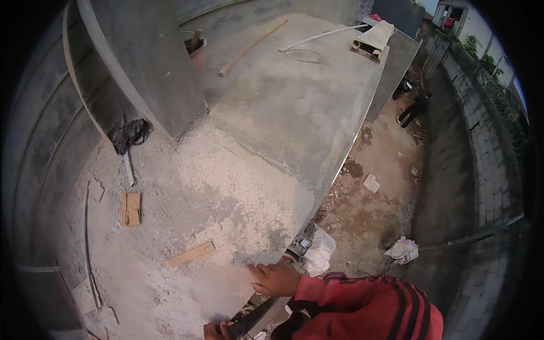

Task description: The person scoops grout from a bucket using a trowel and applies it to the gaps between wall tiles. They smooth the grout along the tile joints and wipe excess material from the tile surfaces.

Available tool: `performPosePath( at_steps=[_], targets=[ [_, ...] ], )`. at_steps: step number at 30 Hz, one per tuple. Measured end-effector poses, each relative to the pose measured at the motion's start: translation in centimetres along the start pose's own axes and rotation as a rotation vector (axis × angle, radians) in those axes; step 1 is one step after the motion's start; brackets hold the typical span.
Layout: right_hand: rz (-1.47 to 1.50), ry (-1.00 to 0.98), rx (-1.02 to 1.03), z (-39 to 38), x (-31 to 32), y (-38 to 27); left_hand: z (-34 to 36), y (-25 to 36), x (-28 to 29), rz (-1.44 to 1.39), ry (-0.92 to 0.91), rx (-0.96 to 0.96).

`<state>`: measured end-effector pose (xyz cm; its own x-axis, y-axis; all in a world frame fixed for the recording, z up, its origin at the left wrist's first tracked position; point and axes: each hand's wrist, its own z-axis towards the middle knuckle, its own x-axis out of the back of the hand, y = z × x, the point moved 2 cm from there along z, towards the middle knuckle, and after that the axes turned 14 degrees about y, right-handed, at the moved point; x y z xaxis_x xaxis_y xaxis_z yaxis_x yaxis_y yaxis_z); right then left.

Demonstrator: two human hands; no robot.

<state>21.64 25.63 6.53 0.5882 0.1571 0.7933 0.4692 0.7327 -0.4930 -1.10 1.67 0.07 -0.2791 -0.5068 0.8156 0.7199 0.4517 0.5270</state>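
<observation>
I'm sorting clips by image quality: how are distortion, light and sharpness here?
Head view: fisheye bends the block wall near the dark rim; daylight looks soft, without hard shadows on the slab; the right hand looks fairly sharp, the distant person lacks detail.

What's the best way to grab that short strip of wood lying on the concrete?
Probably at the middle of the short strip of wood, from above and slightly right, the side where the right hand is. It lies flat and is longer than wide, so thumb and fingers could pinch its two long edges, likely keeping it balanced.
</observation>
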Motion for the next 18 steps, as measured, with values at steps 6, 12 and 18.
performPosePath(
  at_steps=[6, 12, 18],
  targets=[
    [-0.037, -0.008, 0.026, 0.9, 0.4, 0.5, 0.7, 1.1, 0.2, 0.07, -0.129, -0.002],
    [-0.056, -0.01, 0.026, 1.8, 0.2, 0.3, 11.8, 10.4, 7.6, 0.078, -1.193, -0.178],
    [-0.024, -0.053, -0.102, 1.2, 0.6, 1.1, 29.2, 37.4, 27.8, -0.138, -0.649, -0.3]
  ],
)
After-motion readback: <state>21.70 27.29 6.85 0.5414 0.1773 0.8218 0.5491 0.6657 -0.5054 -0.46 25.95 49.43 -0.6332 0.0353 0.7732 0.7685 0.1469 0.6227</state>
